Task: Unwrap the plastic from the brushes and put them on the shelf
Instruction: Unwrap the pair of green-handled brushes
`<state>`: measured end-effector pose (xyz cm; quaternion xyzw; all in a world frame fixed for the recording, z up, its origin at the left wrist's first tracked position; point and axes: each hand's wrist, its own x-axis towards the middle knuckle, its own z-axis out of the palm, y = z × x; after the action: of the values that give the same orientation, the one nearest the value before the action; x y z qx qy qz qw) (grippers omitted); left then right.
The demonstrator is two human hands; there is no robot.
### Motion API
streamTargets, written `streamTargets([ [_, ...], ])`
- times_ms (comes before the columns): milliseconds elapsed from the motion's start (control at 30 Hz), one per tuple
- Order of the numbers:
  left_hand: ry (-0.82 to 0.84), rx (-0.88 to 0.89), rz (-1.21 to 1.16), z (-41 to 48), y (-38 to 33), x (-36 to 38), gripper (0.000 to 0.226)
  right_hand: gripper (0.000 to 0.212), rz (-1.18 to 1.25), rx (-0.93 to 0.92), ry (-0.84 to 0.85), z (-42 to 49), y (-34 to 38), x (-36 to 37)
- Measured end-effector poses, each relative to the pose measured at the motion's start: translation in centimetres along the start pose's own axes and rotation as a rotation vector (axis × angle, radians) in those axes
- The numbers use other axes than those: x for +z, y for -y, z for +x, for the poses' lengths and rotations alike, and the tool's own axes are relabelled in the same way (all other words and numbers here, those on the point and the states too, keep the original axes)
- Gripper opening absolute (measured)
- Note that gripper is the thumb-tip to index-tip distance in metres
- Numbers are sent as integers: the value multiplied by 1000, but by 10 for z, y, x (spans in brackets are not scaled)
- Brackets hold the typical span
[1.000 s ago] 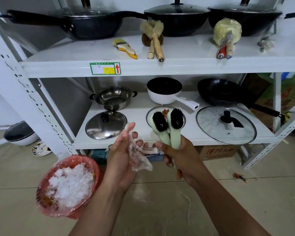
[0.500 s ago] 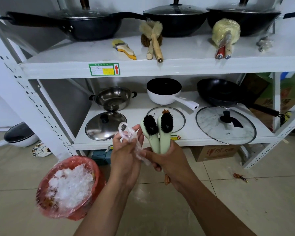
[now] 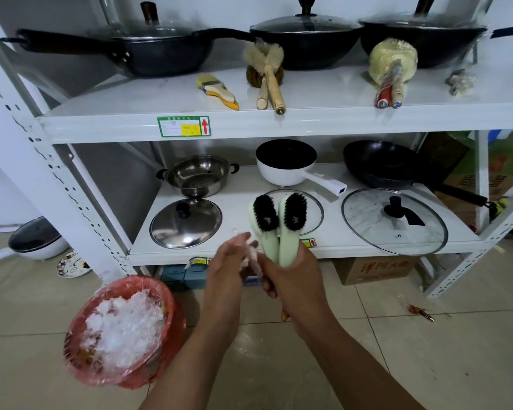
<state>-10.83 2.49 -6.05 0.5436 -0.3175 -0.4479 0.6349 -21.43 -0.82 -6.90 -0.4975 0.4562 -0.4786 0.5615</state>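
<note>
The right hand (image 3: 293, 279) grips two pale green plastic brushes (image 3: 279, 229) with black bristles upright before the white metal shelf (image 3: 279, 119), while the left hand (image 3: 227, 270) pinches crumpled clear plastic wrap (image 3: 253, 255) beside them.

You are standing in what is looking like a kitchenware storeroom or shop stockroom. A white metal shelving rack with perforated uprights (image 3: 48, 173) is carrying black lidded woks (image 3: 166, 54), a stainless steel pot (image 3: 197, 176) and loose round glass lids (image 3: 367, 223). Green-bordered stock labels (image 3: 183, 126) are sticking to its shelf edges. Printed cardboard boxes (image 3: 376, 269) are sitting beneath on the beige tiled floor (image 3: 427, 350).
</note>
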Motion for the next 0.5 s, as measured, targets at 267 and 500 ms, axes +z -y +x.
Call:
streamTargets([
  [267, 53, 135, 158, -3, 7, 2, 39, 21, 21, -5, 45, 1, -3, 2],
  [500, -259, -109, 125, 30, 21, -51, 28, 16, -20, 16, 173, 0, -3, 10],
])
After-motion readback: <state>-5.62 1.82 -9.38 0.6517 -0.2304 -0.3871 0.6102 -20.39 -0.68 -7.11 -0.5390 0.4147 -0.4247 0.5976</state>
